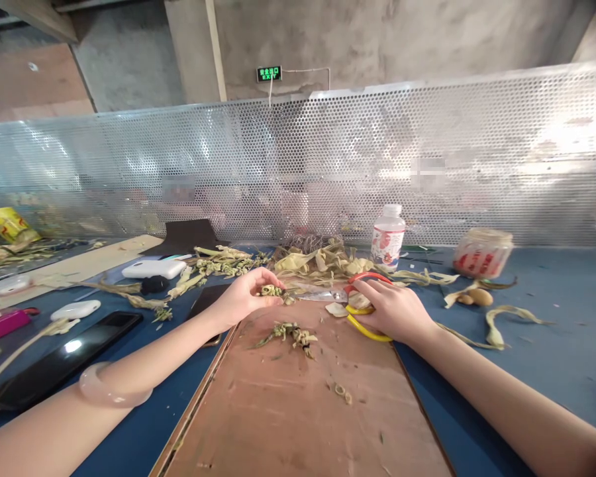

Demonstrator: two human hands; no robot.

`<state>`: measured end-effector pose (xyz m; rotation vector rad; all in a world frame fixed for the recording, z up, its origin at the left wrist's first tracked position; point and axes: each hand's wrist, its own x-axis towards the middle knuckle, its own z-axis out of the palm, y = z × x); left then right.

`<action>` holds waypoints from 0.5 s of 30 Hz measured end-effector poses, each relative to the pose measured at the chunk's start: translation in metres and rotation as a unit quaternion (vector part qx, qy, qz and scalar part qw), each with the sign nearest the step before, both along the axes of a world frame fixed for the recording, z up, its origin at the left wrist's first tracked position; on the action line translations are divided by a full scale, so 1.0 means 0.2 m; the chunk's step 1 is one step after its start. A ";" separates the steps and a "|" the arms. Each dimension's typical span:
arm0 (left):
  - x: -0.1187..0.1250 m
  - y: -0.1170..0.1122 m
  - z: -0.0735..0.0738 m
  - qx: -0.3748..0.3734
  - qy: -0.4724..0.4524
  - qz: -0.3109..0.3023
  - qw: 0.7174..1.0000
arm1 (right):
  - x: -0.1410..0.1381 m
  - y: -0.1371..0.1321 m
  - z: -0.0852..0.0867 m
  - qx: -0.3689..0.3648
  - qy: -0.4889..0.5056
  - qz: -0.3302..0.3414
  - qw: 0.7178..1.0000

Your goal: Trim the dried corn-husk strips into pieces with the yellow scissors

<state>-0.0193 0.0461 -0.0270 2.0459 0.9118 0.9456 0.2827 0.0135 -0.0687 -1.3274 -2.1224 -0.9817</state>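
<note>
My left hand (pixel 246 297) pinches a small greenish plant piece (pixel 271 290) over the far end of a brown wooden board (pixel 298 404). My right hand (pixel 395 310) grips scissors (pixel 340 296) with red and yellow handles; the metal blades point left toward the plant piece. A little heap of cut bits (pixel 291 333) lies on the board just below my left hand. More bits (pixel 342 392) lie nearer me. A pale bangle (pixel 110 392) sits on my left forearm.
Dried yellow-green husks and stems (pixel 322 260) are piled behind the board. A white bottle (pixel 388 237) and a tipped jar (pixel 481 252) stand at the back right. A black phone (pixel 59 361), white cases (pixel 153 268) and a pink item (pixel 7 323) lie left. A perforated metal screen (pixel 298 165) closes the bench's back.
</note>
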 end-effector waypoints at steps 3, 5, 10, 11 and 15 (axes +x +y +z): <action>0.00 -0.01 0.00 0.005 0.015 -0.008 1.000 | 0.00 0.00 0.00 0.014 0.000 0.007 1.000; 0.00 -0.01 0.00 0.009 0.022 -0.013 1.000 | -0.01 0.00 0.00 0.023 -0.004 0.018 1.000; 0.01 -0.02 -0.01 0.024 0.029 -0.010 0.999 | -0.01 -0.01 0.00 0.038 -0.013 0.047 0.998; 0.01 -0.02 -0.01 0.024 0.030 -0.011 0.999 | -0.01 -0.02 0.00 0.041 -0.013 0.049 0.998; 0.02 -0.03 -0.01 0.007 0.026 -0.013 1.000 | -0.02 -0.02 0.00 0.041 -0.014 0.051 0.998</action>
